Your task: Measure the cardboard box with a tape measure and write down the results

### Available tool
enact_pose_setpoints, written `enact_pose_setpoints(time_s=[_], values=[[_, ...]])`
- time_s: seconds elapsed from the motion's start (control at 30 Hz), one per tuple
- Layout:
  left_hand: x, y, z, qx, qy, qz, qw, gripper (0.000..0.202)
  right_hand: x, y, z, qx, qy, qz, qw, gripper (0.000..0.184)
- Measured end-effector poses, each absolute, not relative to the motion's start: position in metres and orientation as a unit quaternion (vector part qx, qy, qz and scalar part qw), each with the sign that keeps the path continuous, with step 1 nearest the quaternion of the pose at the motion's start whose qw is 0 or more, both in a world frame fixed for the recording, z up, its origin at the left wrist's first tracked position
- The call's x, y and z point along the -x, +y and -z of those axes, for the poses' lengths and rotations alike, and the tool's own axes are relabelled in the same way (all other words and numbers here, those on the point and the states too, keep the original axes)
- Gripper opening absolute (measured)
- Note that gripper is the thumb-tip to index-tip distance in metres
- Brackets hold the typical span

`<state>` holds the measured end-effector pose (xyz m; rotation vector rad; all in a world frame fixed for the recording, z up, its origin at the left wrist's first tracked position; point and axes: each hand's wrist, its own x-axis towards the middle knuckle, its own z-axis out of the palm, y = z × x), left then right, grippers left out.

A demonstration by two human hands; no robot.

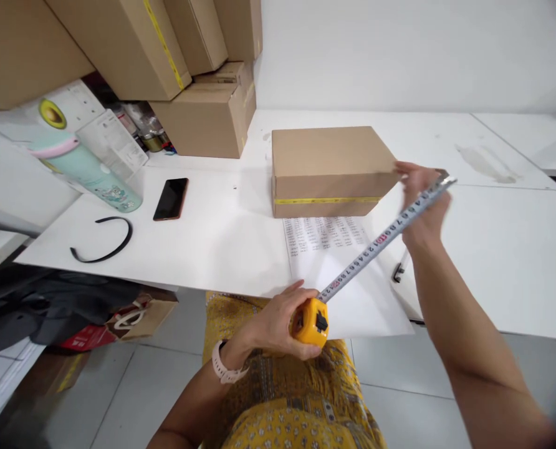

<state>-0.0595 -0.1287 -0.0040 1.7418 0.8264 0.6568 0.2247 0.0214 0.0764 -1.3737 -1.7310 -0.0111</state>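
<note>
My left hand (pixel 278 321) is wrapped round a yellow tape measure (pixel 313 321) just off the table's front edge. Its metal blade (pixel 376 246) runs out up and to the right, with the free end past my right hand (pixel 422 206). The blade crosses in front of that hand and hides part of it. The fingers of my right hand are closed at the right end of a closed cardboard box (pixel 325 156), which has a yellow strip along its front. A printed sheet (pixel 343 274) lies partly under the box and reaches over the table edge.
A phone (pixel 171 199), a black headband (pixel 119 243) and a mint-coloured bottle (pixel 105 174) lie or stand on the white table (pixel 226 249) at left. Stacked cartons (pixel 203 118) rise at the back left. A small black clip-like item (pixel 399 272) lies right of the sheet.
</note>
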Motion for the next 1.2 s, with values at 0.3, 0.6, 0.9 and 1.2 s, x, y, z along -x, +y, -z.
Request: enact_pose_setpoints(time_s=[0.3, 0.6, 0.9, 1.2], values=[[0.073, -0.155, -0.01, -0.77, 0.351, -0.21, 0.49, 0.085, -0.224, -0.084, -0.093, 0.454, -0.539, -0.256, 0.662, 0.02], [0.079, -0.163, -0.011, -0.682, 0.407, -0.371, 0.481, 0.102, -0.149, -0.124, -0.035, 0.347, -0.768, -0.233, 0.485, 0.01], [0.133, -0.123, -0.015, -0.685, 0.59, -0.379, 0.198, 0.087, -0.245, -0.048, -0.003, 0.815, -0.504, -0.007, 0.285, 0.024], [0.147, -0.062, -0.008, -0.726, 0.649, -0.227, 0.016, 0.066, -0.297, -0.033, 0.006, 0.856, -0.492, -0.083, 0.135, 0.043]])
